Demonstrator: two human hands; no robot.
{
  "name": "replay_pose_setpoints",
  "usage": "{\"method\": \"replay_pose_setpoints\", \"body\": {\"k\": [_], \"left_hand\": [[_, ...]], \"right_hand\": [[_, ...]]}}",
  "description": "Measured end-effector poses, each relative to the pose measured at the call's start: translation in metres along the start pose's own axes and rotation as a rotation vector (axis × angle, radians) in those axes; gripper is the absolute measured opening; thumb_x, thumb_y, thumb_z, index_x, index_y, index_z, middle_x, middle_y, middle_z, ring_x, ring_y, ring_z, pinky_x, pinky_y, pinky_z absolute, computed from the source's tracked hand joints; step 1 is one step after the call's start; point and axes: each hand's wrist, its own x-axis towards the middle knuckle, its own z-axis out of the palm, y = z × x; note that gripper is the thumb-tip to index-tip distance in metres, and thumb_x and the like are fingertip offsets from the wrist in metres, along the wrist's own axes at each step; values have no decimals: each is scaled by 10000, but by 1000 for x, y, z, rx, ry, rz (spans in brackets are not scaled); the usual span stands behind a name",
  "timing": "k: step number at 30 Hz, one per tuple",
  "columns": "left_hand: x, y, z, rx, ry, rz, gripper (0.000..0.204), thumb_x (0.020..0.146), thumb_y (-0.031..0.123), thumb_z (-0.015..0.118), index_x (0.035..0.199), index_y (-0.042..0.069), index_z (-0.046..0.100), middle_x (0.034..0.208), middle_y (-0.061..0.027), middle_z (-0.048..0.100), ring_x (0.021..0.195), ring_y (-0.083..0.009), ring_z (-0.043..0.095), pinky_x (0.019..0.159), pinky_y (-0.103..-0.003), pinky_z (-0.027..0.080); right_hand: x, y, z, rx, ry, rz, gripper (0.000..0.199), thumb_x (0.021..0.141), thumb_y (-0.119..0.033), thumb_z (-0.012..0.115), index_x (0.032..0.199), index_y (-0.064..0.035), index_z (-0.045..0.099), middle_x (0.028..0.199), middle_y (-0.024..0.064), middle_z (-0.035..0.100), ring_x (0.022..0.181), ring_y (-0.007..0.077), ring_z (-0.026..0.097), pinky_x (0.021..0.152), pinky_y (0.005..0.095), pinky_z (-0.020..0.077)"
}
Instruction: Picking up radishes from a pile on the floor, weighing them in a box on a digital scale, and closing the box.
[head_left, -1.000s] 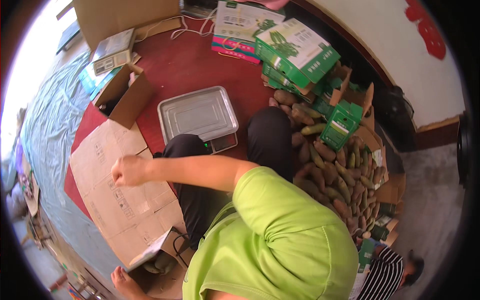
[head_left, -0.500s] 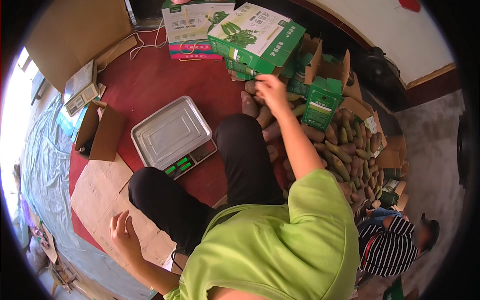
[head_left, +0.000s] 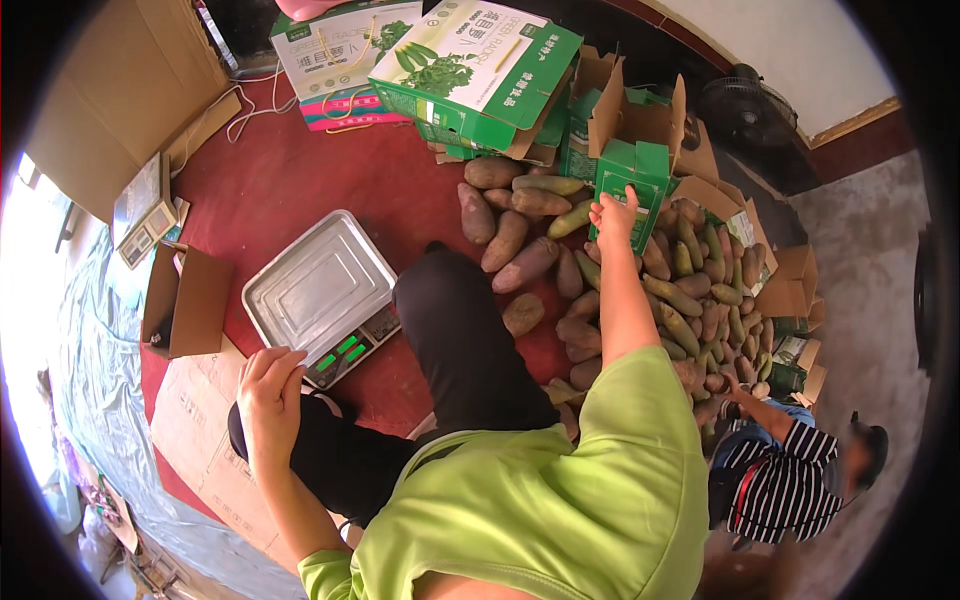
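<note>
My right hand (head_left: 614,216) stretches forward to a small green carton (head_left: 632,172) standing open at the far side of a heap of sweet potatoes (head_left: 690,290), fingers apart against its front face. My left hand (head_left: 268,385) rests on my left knee, fingers loosely spread, holding nothing. Just beyond it sits a digital scale with a bare metal tray (head_left: 318,288) and a lit green display. I sit on a red floor in a green shirt and dark trousers.
Large printed green and white boxes (head_left: 470,65) stack at the back. An open brown carton (head_left: 185,300) and flattened cardboard (head_left: 200,440) lie at left. A person in a striped shirt (head_left: 780,480) crouches at lower right by the potatoes. A black fan (head_left: 745,105) stands behind.
My right hand has gone further forward from the potato pile to the small green carton. My left hand has come up from the flattened cardboard onto my knee.
</note>
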Motion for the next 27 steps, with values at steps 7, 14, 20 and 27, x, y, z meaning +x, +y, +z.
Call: {"method": "replay_pose_setpoints", "body": {"k": [7, 14, 20, 27], "left_hand": [[38, 7, 18, -84, -86, 77, 113, 761, 17, 626, 865, 19, 670, 839, -111, 618, 811, -298, 588, 751, -378, 458], [60, -10, 38, -105, -123, 94, 112, 777, 54, 633, 880, 29, 670, 838, -115, 618, 815, -310, 592, 737, -377, 462], [64, -26, 56, -179, -167, 45, 109, 794, 72, 634, 887, 37, 679, 845, -128, 615, 807, -328, 603, 723, -386, 475], [56, -43, 55, -179, -167, -31, 115, 801, 86, 637, 899, 42, 679, 867, -137, 613, 785, -336, 612, 703, -389, 486]], "right_hand": [[20, 2, -1, 10, -9, -115, 683, 854, -27, 595, 1426, -167, 248, 998, 80, 594, 664, 143, 571, 557, 281, 470], [32, -9, 8, 90, -61, 2, 671, 846, -69, 623, 1409, -147, 265, 955, 63, 603, 709, 161, 567, 610, 322, 465], [59, -8, 4, 426, -51, 116, 205, 863, -96, 613, 1045, -101, 519, 913, 47, 614, 686, 170, 542, 645, 335, 461], [44, -73, -5, 857, -140, 134, 101, 882, -79, 567, 793, -32, 578, 698, 24, 573, 621, 133, 519, 601, 286, 443]]}}
